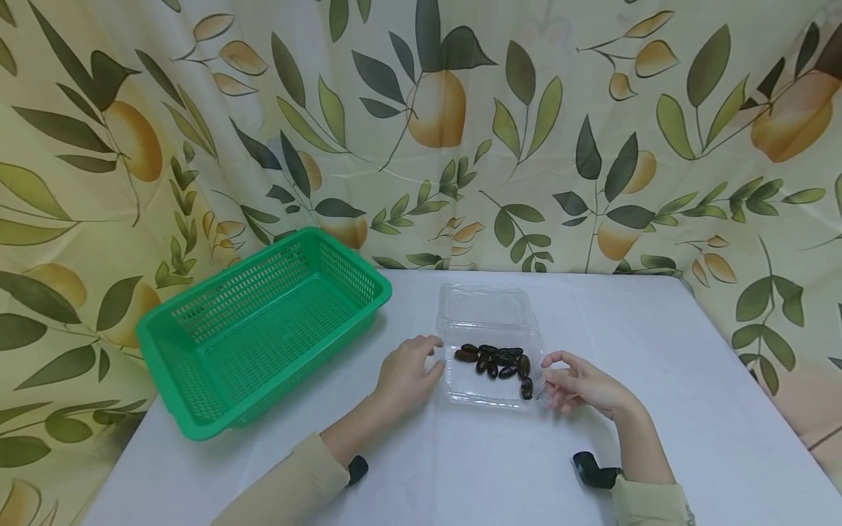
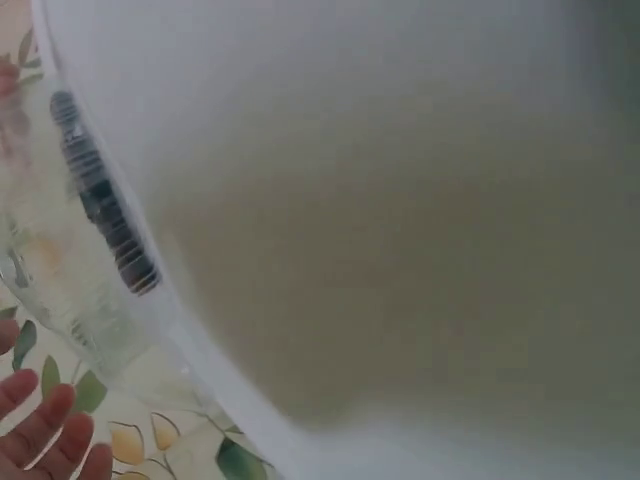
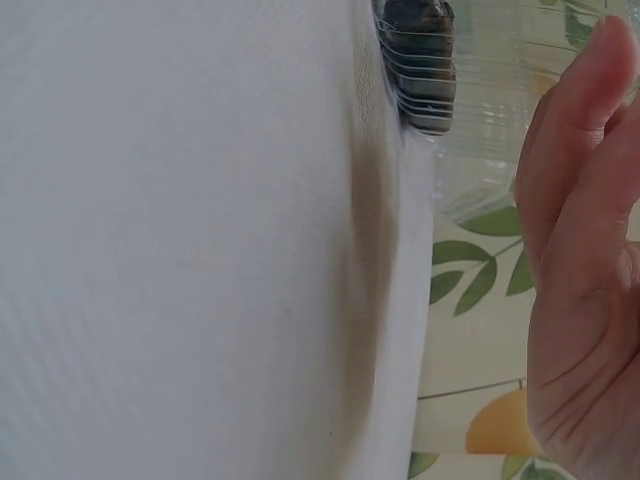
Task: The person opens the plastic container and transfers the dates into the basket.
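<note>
A clear plastic clamshell box (image 1: 483,389) lies on the white table with its lid (image 1: 488,307) folded back. Inside it, several dark brown dates (image 1: 492,364) are grouped toward the back and right. Beside the box's left wall is my left hand (image 1: 403,376), its fingers loosely bent and holding nothing. My right hand (image 1: 585,385) is at the right wall with relaxed fingers; whether it touches the plastic I cannot tell. The right wrist view shows that hand (image 3: 585,270) beside the clear wall, with dates (image 3: 420,65) behind the ridged plastic.
A green slotted plastic basket (image 1: 263,321) stands at the left of the table (image 1: 487,467). Behind the table hangs a curtain (image 1: 395,175) printed with leaves and fruit. Black wrist devices (image 1: 595,471) sit under both forearms.
</note>
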Demonstrator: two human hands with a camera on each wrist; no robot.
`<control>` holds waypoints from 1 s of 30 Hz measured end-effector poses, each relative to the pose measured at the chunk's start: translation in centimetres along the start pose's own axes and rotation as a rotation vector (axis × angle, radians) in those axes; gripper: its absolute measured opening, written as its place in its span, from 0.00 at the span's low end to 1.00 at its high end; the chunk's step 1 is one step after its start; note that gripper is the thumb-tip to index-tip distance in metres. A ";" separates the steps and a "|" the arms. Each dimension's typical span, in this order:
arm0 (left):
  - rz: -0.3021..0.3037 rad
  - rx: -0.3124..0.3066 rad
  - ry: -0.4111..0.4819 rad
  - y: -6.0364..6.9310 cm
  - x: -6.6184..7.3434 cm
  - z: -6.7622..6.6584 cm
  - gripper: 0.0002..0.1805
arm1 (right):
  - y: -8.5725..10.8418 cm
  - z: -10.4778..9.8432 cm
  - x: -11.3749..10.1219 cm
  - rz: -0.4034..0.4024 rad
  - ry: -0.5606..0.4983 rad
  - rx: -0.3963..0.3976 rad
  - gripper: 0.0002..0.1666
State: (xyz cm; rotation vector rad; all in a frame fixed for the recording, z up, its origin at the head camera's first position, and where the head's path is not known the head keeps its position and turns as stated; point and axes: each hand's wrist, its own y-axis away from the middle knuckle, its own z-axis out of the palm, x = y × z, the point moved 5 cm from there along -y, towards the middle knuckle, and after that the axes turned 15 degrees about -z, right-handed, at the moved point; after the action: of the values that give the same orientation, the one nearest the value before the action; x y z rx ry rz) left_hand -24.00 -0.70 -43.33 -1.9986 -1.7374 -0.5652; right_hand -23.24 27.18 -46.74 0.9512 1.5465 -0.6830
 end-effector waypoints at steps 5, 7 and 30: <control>0.263 0.114 -0.461 -1.4 2.6 0.6 0.17 | -0.1 0.2 -0.2 0.006 0.003 -0.003 0.22; 0.317 0.110 -0.566 -1.9 3.4 1.3 0.16 | -0.1 0.2 -0.2 0.010 0.003 0.000 0.22; 0.358 -0.049 -1.206 -3.9 4.6 5.9 0.23 | 0.0 -0.1 -0.3 0.021 0.005 0.001 0.24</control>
State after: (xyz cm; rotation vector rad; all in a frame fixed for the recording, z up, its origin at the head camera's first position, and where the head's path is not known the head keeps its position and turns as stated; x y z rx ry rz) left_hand -27.10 6.88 -45.43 -2.8367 -1.7647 0.9248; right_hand -23.25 27.23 -46.43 0.9691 1.5390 -0.6669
